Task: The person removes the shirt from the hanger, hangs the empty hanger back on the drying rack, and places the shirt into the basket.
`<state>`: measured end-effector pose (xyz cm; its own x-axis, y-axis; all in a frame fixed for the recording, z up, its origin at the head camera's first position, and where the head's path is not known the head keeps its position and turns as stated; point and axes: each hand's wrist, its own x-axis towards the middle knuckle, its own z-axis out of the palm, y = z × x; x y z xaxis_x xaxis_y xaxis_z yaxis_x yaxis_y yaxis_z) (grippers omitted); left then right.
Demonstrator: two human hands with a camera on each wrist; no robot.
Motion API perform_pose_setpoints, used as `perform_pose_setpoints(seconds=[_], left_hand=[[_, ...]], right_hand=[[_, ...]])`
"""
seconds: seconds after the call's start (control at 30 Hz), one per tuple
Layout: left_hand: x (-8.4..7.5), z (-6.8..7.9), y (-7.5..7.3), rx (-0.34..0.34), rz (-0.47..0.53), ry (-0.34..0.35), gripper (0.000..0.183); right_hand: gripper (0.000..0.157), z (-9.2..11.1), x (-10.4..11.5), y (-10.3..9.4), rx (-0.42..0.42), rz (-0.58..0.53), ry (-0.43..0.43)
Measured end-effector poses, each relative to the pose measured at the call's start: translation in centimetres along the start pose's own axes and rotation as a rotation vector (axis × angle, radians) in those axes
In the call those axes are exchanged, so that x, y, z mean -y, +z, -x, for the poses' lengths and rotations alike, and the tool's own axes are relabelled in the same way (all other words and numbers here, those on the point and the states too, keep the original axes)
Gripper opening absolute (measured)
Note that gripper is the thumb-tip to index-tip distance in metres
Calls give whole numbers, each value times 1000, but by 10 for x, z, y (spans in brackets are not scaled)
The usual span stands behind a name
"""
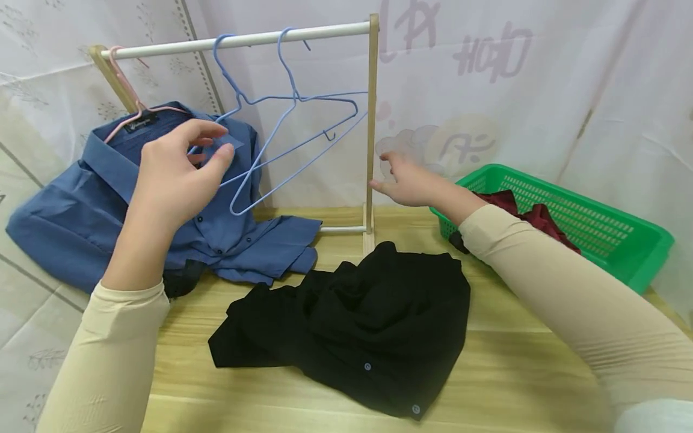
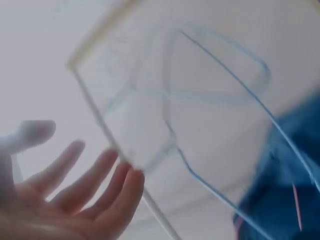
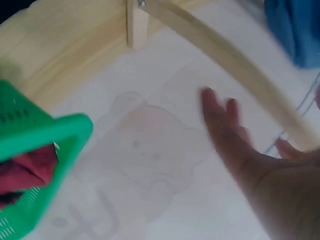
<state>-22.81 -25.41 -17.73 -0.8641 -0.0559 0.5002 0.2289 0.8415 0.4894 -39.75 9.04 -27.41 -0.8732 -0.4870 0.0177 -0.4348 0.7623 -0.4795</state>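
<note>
In the head view my left hand (image 1: 181, 171) is raised in front of a blue shirt (image 1: 227, 222) on a pink hanger (image 1: 142, 107). Its fingers are loosely bent, with a gap to the thumb, and hold nothing. My right hand (image 1: 408, 180) reaches out beside the rack's right wooden post (image 1: 372, 120), fingers spread and bare. Two blue hangers (image 1: 295, 96) dangle from the white rail (image 1: 243, 39) between the hands. A black shirt (image 1: 368, 319) with light buttons lies crumpled on the table below. The left wrist view shows the left fingers (image 2: 100, 187) spread near the rail.
At the right stands a green basket (image 1: 622, 240) with dark red cloth (image 1: 541, 222) inside. The wooden table (image 1: 260, 397) runs beneath the rack, and a pale patterned curtain (image 1: 514, 108) hangs behind. Part of the blue shirt rests on the table.
</note>
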Motion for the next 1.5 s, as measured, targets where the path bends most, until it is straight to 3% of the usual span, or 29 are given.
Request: perform_pose_setpoints(seconds=[0.17,0.3,0.47,0.57,0.7,0.83,0.93,1.07,1.23,1.37,1.5], left_hand=[[-15,32,5,252,112,71,35],[-15,58,21,488,103,87,33],[8,84,51,761,-8,-3,59],[32,95,67,857,-82,-108,81],[68,107,83,881,-146,-234,95],[90,113,94,870,-159,-323,96],[95,114,102,902,-37,-422,97],[90,116,115,943,166,-518,99],[69,119,131,922,285,-476,101],[50,122,147,909,242,-376,114],[35,125,168,876,203,-251,126]], right_hand=[[85,44,7,8,226,141,22],[95,79,1,19,364,179,49],[108,110,-21,35,430,146,80],[113,123,-39,45,425,130,119],[118,135,-62,56,407,82,214],[120,141,-76,66,426,-85,310],[122,144,-77,76,457,-208,347],[125,149,-67,88,462,-271,341],[126,155,-44,104,436,-266,268],[126,160,-20,116,414,-231,195],[118,163,0,133,383,-154,71]])
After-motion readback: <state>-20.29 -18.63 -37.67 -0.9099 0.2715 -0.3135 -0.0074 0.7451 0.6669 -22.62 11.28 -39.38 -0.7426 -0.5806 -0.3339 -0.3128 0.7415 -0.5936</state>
